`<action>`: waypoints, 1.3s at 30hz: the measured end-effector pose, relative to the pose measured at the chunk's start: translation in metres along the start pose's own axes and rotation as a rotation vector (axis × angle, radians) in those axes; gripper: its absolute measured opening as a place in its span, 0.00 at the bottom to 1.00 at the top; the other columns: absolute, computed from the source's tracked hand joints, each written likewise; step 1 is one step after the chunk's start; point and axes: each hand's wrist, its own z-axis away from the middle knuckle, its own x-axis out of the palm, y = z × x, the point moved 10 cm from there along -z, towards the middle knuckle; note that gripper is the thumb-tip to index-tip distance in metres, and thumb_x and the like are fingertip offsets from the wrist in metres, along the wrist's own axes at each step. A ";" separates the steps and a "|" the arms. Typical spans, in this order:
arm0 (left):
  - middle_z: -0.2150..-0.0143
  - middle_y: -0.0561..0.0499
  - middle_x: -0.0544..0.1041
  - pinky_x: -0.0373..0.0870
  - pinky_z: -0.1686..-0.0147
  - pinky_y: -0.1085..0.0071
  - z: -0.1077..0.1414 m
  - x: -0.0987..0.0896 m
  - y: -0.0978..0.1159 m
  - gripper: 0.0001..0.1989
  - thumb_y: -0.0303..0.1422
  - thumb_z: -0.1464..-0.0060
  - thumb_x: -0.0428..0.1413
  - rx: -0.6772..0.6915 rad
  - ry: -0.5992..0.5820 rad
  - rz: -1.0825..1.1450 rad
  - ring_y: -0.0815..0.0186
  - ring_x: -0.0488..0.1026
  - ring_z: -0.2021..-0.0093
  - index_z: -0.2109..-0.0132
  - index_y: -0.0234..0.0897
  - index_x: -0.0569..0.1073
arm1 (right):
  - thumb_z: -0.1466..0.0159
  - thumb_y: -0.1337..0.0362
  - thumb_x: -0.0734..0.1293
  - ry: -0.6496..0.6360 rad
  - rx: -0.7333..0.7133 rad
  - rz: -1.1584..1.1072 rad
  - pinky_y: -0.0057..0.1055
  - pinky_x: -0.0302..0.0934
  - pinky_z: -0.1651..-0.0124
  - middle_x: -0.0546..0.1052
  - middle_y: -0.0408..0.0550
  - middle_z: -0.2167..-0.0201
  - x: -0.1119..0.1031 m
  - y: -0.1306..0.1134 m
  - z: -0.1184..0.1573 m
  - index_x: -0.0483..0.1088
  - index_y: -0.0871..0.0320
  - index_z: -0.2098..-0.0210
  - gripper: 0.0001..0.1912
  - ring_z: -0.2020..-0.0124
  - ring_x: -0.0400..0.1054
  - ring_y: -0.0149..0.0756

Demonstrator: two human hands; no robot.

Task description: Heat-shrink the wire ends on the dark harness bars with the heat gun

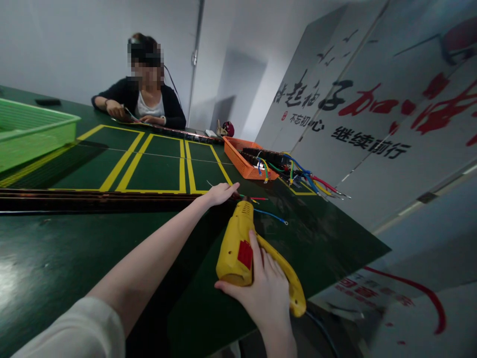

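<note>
My right hand (269, 288) is wrapped round the body of a yellow heat gun (235, 243) with a red label. The gun's nozzle points away from me, close to several coloured wires (257, 199) at the end of long dark strips (112, 203). A blue wire (271, 215) with a ring terminal lies to the right of the nozzle. My left hand (222, 193) reaches over the strip end beside the wires, its fingers closed; what it grips is hidden.
An orange basket (238, 161) at the back right holds dark parts with coloured wires sticking out. At the left stands a green basket (40, 132). Across the table (93, 238) sits a person (149, 102) handling a strip.
</note>
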 end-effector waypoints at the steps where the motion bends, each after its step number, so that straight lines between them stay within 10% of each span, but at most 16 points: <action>1: 0.57 0.46 0.79 0.65 0.53 0.68 0.000 -0.001 -0.001 0.36 0.53 0.42 0.32 -0.015 0.010 -0.019 0.58 0.73 0.55 0.59 0.36 0.79 | 0.59 0.32 0.66 -0.009 0.000 -0.023 0.43 0.63 0.52 0.72 0.59 0.51 0.000 -0.005 0.000 0.44 0.61 0.35 0.63 0.54 0.68 0.50; 12: 0.62 0.41 0.78 0.67 0.58 0.69 0.006 -0.013 0.001 0.32 0.48 0.40 0.35 -0.038 0.133 -0.138 0.58 0.75 0.58 0.63 0.30 0.77 | 0.59 0.30 0.64 -0.006 -0.036 -0.091 0.43 0.63 0.54 0.74 0.56 0.57 -0.003 -0.026 -0.001 0.47 0.61 0.35 0.63 0.58 0.69 0.49; 25: 0.58 0.43 0.76 0.58 0.45 0.58 0.011 -0.021 0.010 0.19 0.34 0.41 0.41 0.054 0.259 -0.445 0.59 0.71 0.55 0.63 0.34 0.76 | 0.56 0.34 0.66 -0.008 0.038 0.047 0.40 0.63 0.54 0.72 0.59 0.52 0.002 0.028 -0.010 0.46 0.61 0.35 0.59 0.55 0.69 0.48; 32: 0.58 0.44 0.77 0.48 0.41 0.47 0.012 -0.014 0.006 0.18 0.34 0.42 0.43 0.052 0.145 -0.568 0.56 0.71 0.54 0.64 0.36 0.77 | 0.55 0.33 0.64 0.014 0.049 0.102 0.40 0.64 0.56 0.73 0.59 0.53 0.001 0.038 -0.008 0.48 0.62 0.36 0.57 0.55 0.69 0.49; 39: 0.52 0.45 0.76 0.65 0.51 0.71 0.002 -0.011 -0.018 0.17 0.37 0.43 0.45 0.044 -0.059 -0.313 0.62 0.72 0.53 0.56 0.36 0.76 | 0.55 0.32 0.64 0.011 0.046 0.100 0.40 0.64 0.56 0.73 0.61 0.53 0.002 0.037 -0.008 0.49 0.63 0.37 0.58 0.56 0.69 0.49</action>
